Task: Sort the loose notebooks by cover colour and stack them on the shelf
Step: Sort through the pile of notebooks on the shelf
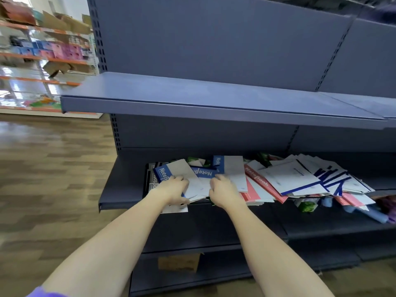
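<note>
Both bare arms reach forward and slightly inward, almost straight. The left hand (171,189) lies palm down with its fingers curled at the far end. The right hand (222,189) is just beside it, palm down, its fingers bent too.

The scene is viewed from a single head-worn wide-angle camera, aimed forward and down at close range onto the shelf unit (214,108), both forearms entering from below.
</note>
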